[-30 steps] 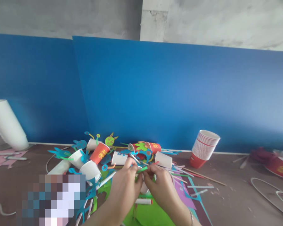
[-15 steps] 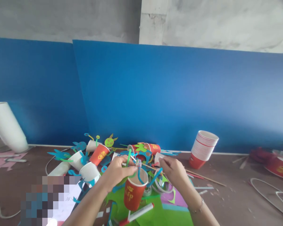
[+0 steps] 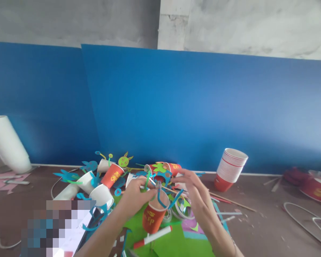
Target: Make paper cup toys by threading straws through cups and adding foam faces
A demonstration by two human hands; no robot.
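a red paper cup (image 3: pixel 151 218) with yellow print, blue strips (image 3: pixel 160 196), green paper (image 3: pixel 173 244), blue backboard (image 3: pixel 203 107).

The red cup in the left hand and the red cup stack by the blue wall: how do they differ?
The red cup is single; the cup stack is many nested cups. The red cup is held up by the left hand with blue strips in it; the cup stack rests on the table, leaning. Both are red outside, white inside.

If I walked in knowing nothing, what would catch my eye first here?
Probably the tall blue panels behind the table. Then, low in the middle, two bare hands: the left hand holds a red paper cup with blue curled strips at its rim, the right hand open beside it. A leaning stack of red-and-white paper cups stands at right.
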